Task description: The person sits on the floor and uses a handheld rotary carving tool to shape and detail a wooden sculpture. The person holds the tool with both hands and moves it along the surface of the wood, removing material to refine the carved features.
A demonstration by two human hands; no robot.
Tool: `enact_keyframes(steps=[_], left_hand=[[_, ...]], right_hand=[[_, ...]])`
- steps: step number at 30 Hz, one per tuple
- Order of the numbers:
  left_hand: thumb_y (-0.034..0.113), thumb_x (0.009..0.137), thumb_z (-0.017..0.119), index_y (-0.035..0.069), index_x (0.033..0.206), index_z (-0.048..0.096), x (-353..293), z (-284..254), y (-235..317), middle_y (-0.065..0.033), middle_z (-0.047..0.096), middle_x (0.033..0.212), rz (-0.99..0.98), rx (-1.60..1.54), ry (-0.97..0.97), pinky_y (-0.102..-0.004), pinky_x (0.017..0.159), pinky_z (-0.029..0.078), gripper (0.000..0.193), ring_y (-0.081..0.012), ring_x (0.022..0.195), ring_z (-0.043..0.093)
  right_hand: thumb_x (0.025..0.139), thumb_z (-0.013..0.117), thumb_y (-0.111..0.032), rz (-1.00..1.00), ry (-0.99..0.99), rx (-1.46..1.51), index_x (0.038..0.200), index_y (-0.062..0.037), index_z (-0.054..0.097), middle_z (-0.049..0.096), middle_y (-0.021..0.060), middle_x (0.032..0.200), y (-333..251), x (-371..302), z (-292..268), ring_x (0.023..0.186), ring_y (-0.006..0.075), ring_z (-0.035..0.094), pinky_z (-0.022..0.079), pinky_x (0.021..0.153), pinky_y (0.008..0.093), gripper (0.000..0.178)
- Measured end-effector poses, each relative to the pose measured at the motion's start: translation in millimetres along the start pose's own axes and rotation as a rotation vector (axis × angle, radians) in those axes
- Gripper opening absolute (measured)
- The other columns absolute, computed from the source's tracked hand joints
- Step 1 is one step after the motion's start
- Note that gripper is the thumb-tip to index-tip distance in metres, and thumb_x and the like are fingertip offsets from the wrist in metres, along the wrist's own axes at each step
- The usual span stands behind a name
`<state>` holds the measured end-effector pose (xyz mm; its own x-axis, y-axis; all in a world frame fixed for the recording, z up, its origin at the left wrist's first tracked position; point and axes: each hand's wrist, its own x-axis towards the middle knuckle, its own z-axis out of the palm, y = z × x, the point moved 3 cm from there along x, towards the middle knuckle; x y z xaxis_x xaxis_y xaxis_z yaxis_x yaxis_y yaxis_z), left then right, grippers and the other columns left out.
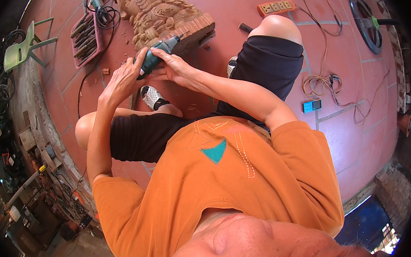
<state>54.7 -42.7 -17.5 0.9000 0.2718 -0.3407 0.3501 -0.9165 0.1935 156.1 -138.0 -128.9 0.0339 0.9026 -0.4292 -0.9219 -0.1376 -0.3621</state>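
A dark green handheld power tool, which looks like a die grinder (pixel 151 62), is between my two hands, tilted with its nose up to the right. My left hand (pixel 123 79) wraps round its rear end. Against its side, my right hand (pixel 175 69) grips with the thumb on top; its other fingers are partly hidden beneath. Just beyond the nose lies a carved reddish-brown wooden statue (pixel 163 18), its flat base (pixel 197 27) turned toward the right. Whether the tool's tip touches the wood I cannot tell.
At the left, a pink plastic basket (pixel 98 52) holds several chisels, with another corded power tool (pixel 96 2) beside it. A green chair (pixel 21 48) stands farther left. To the right are an orange power strip (pixel 275 8), coiled cables (pixel 318 85), a blue phone (pixel 312 106) and a black ring (pixel 359 24).
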Motion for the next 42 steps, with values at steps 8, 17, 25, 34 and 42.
enact_keyframes(steps=[8,17,25,34,42], left_hand=[[0.017,0.077,0.077,0.015,0.154,0.022,-2,0,3,-0.0243,0.059,0.102,0.018,-0.013,-0.016,-0.0495,0.077,0.053,0.095,-0.0422,0.094,0.064],[0.016,0.076,0.078,0.016,0.154,0.021,-4,0,4,-0.0237,0.059,0.103,0.003,-0.002,-0.021,-0.0490,0.077,0.053,0.097,-0.0412,0.094,0.064],[0.015,0.076,0.078,0.015,0.154,0.021,-2,-2,3,-0.0251,0.059,0.104,-0.014,0.004,0.002,-0.0496,0.078,0.053,0.096,-0.0437,0.095,0.063],[0.014,0.075,0.078,0.015,0.154,0.021,2,-4,0,-0.0261,0.059,0.104,-0.059,0.017,-0.010,-0.0507,0.078,0.052,0.097,-0.0454,0.096,0.063],[0.012,0.075,0.076,0.015,0.154,0.021,4,-7,0,-0.0268,0.058,0.104,-0.066,0.013,0.002,-0.0522,0.079,0.051,0.096,-0.0468,0.097,0.062]], right_hand=[[0.090,0.068,-0.047,0.012,0.000,0.003,0.116,-0.0100,0.060,0.070,0.0090,0.103,2,-8,0,0.093,0.0307,0.070,0.057,0.085,0.0504,0.045],[0.090,0.068,-0.046,0.000,-0.004,0.013,0.116,-0.0093,0.061,0.070,0.0100,0.103,3,-11,2,0.092,0.0311,0.070,0.057,0.086,0.0512,0.046],[0.090,0.068,-0.046,-0.009,-0.011,0.037,0.116,-0.0098,0.059,0.069,0.0094,0.104,0,-3,4,0.095,0.0322,0.070,0.055,0.086,0.0533,0.045],[0.090,0.069,-0.046,-0.025,-0.017,0.046,0.114,-0.0103,0.059,0.068,0.0086,0.102,-3,7,4,0.094,0.0342,0.069,0.054,0.087,0.0549,0.044],[0.089,0.070,-0.047,-0.035,-0.019,0.031,0.113,-0.0103,0.060,0.069,0.0087,0.100,-7,13,5,0.091,0.0329,0.070,0.054,0.087,0.0549,0.045]])
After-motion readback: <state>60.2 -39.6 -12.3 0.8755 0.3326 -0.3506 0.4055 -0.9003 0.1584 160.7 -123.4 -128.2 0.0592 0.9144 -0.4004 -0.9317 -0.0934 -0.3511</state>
